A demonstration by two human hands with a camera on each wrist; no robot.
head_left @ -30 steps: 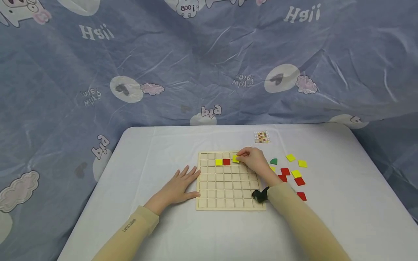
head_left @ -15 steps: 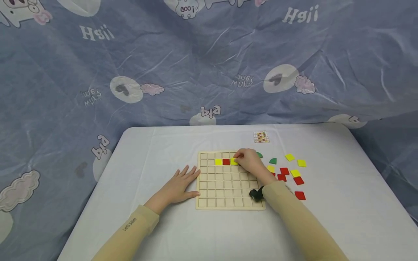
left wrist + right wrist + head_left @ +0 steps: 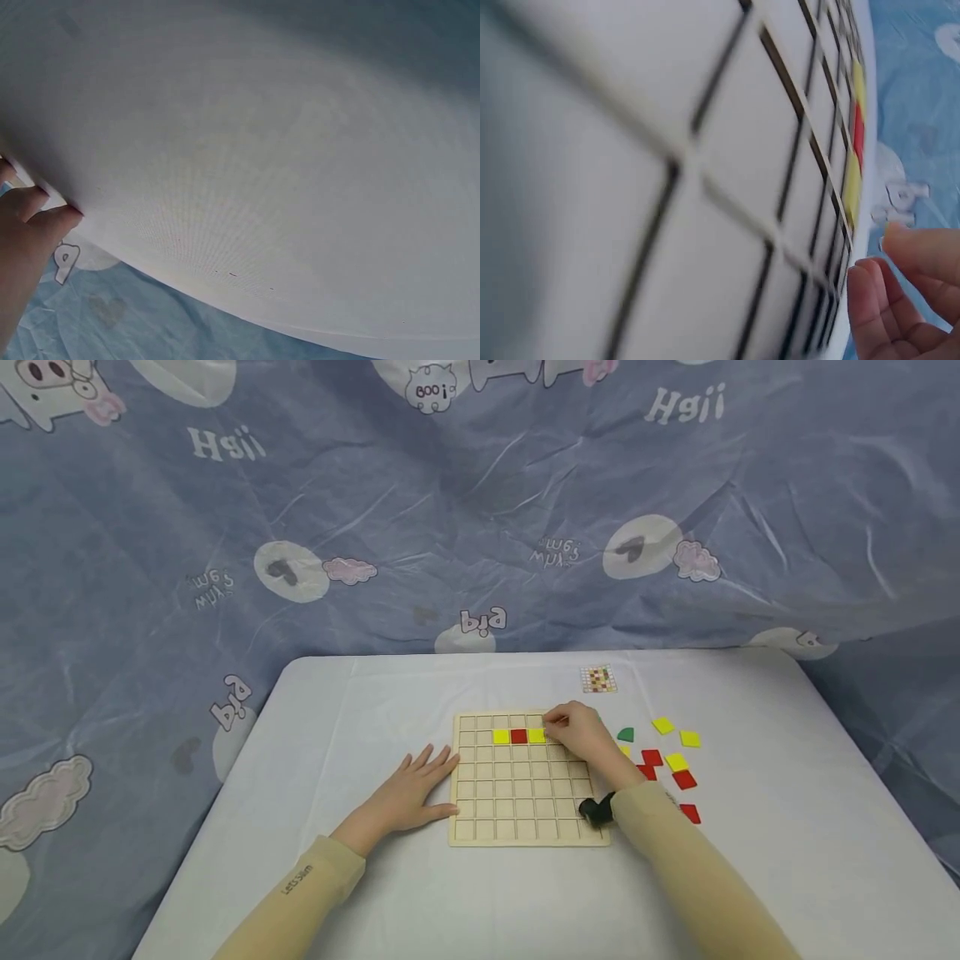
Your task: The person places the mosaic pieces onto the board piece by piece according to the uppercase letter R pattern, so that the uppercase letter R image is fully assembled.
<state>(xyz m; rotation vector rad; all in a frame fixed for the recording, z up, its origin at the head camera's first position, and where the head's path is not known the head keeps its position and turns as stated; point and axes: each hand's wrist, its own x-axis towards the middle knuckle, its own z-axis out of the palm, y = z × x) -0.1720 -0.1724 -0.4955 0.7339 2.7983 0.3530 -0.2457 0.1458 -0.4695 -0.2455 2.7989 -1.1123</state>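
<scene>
A wooden grid board (image 3: 517,810) lies on the table. In its second row from the back sit a yellow square tile (image 3: 501,737), a red square tile (image 3: 518,737) and another yellow square tile (image 3: 536,736), side by side. My right hand (image 3: 581,732) hovers by the right yellow tile. Its thumb and fingers stand apart in the right wrist view, with nothing seen between them. With spread fingers, my left hand (image 3: 405,793) rests at the board's left edge, fingertips and thumb touching it.
Right of the board lie loose tiles: several red squares (image 3: 685,779), several yellow squares (image 3: 690,739) and a green quarter-round (image 3: 626,735). Behind the board is a small pattern card (image 3: 598,678). A black wrist device (image 3: 596,812) hangs under the right forearm.
My right hand has set the yellow tile flat into the cell beside the red one, let it go and moved slightly right. The left hand has kept its place.
</scene>
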